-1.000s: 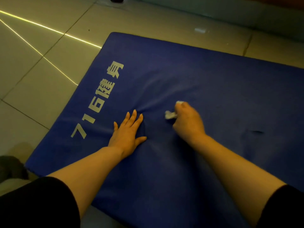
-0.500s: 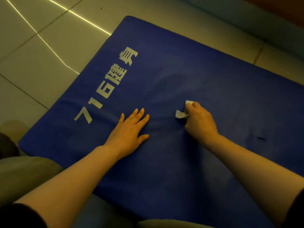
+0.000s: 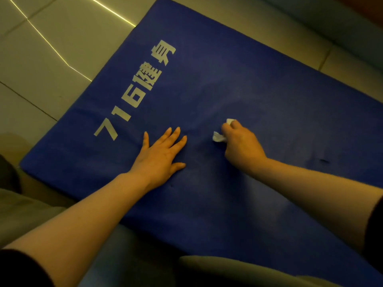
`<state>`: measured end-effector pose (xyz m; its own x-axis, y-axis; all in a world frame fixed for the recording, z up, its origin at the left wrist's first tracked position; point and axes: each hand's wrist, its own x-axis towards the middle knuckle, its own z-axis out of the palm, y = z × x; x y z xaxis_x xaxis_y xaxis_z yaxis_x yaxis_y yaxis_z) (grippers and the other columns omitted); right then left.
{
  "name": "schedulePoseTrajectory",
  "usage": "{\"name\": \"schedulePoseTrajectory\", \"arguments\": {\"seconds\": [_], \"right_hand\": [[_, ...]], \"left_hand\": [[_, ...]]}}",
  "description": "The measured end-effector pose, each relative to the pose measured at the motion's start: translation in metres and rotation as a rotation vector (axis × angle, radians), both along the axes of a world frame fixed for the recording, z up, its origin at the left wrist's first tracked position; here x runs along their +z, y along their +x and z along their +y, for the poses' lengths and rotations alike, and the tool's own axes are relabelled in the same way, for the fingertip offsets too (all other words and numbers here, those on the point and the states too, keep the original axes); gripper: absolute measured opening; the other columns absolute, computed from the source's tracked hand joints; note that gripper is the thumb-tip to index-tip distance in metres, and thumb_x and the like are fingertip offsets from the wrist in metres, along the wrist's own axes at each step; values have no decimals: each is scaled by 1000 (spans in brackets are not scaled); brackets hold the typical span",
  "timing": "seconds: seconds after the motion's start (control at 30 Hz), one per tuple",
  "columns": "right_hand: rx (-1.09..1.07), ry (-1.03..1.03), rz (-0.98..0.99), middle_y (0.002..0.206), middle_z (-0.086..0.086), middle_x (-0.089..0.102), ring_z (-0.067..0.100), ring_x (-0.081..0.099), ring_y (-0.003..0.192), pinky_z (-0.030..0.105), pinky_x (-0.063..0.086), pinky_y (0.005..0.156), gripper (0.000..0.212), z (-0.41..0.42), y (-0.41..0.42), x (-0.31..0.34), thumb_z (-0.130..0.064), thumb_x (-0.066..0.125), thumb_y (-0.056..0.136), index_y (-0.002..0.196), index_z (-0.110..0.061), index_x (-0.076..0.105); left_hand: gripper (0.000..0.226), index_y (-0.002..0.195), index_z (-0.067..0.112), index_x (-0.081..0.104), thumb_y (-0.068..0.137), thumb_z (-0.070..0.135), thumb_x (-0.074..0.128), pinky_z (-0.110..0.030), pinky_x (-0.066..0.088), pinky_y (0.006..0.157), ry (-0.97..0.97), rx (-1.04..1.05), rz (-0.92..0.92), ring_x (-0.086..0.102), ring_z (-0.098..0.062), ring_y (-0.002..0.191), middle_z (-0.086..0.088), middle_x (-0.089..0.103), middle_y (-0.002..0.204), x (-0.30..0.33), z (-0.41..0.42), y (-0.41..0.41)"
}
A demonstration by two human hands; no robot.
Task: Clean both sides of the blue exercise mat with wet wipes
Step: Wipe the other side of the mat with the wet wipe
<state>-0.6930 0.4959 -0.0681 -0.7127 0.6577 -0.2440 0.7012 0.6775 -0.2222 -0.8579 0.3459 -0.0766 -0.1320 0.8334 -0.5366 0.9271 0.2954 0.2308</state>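
Observation:
The blue exercise mat (image 3: 259,83) lies flat on the tiled floor, with white printed characters along its left side. My left hand (image 3: 160,156) presses flat on the mat with straight, spread fingers, just right of the print. My right hand (image 3: 241,145) grips a crumpled white wet wipe (image 3: 218,137) against the mat's middle; bits of the wipe stick out at the fist's left and top. A small dark mark (image 3: 324,161) shows on the mat to the right of my right forearm.
Pale floor tiles (image 3: 47,59) with bright light streaks surround the mat on the left and far side. My knees in grey trousers (image 3: 24,214) sit at the mat's near edge. A wall base runs along the top right.
My right hand with the wipe has shifted slightly to the right across the mat. My left hand stays pressed flat. The camera has tilted nearer, bringing my knees into view.

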Motion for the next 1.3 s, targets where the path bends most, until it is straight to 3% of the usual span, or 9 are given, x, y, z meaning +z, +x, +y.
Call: {"name": "schedulePoseTrajectory", "arguments": {"seconds": [0.1, 0.3, 0.4, 0.53, 0.7, 0.87, 1.07, 1.2, 1.3], "right_hand": [[280, -198, 30, 118, 9, 46, 28, 53, 102, 29, 42, 81, 24, -40, -20, 9, -6, 53, 86, 110, -12, 54], [557, -412, -338, 124, 4, 45, 25, 51, 110, 37, 44, 92, 37, -48, 8, 46, -5, 55, 84, 119, -15, 48], [465, -312, -349, 119, 5, 48, 25, 51, 107, 30, 41, 86, 26, -16, 9, 39, -4, 55, 85, 109, -16, 51], [72, -133, -133, 117, 11, 48, 33, 53, 104, 33, 38, 76, 16, -42, -17, 18, -14, 50, 92, 107, -8, 48], [290, -231, -57, 117, 10, 52, 32, 54, 102, 37, 46, 82, 20, -98, 0, 27, -14, 52, 84, 104, -10, 49], [-153, -137, -125, 108, 15, 51, 33, 52, 91, 34, 35, 70, 17, -59, 10, 33, -24, 51, 93, 88, -11, 41], [160, -296, 5, 107, 8, 56, 29, 55, 98, 31, 39, 72, 10, -155, -7, 43, -18, 53, 87, 97, -17, 52], [-63, -195, -104, 100, 12, 60, 31, 54, 88, 30, 36, 68, 28, -117, 28, 55, -39, 55, 90, 80, -14, 49], [-123, -107, -82, 102, 15, 58, 32, 52, 87, 32, 37, 69, 27, -119, 33, 56, -35, 53, 92, 79, -13, 45]], "left_hand": [[72, 153, 29, -4, 98, 50, 38, -59, -9, 115, 24, 17, -15, -15, -13, 147, 6, -17, 160, 1, -1, -2], [65, 154, 25, 1, 102, 41, 37, -49, -9, 117, 32, 25, -85, -12, -15, 148, 2, -12, 161, 11, -11, 6], [62, 154, 24, 2, 104, 38, 35, -43, -7, 118, 55, 48, -108, -10, -15, 148, 2, -10, 162, 13, -23, 15], [62, 154, 23, 6, 103, 37, 38, -38, -2, 119, 26, 37, -108, -5, -14, 149, 3, -5, 162, 18, -34, 11], [61, 154, 23, 8, 103, 36, 38, -37, 0, 120, 33, 44, -103, -3, -14, 149, 2, -3, 162, 21, -43, 12], [56, 154, 21, 8, 105, 31, 33, -38, 2, 121, 15, 65, -79, -2, -17, 149, 1, -2, 162, 27, -54, 19], [55, 154, 20, 11, 105, 23, 35, -39, 2, 121, -16, 115, -130, -1, -17, 149, -1, 1, 163, 37, -79, 32], [54, 154, 19, 10, 106, 27, 33, -39, 3, 121, -14, 117, -87, 1, -18, 149, -1, 2, 162, 45, -93, 32], [53, 154, 19, 12, 106, 25, 32, -40, 4, 120, 10, 145, -81, 2, -19, 149, -2, 4, 162, 47, -101, 36]]}}
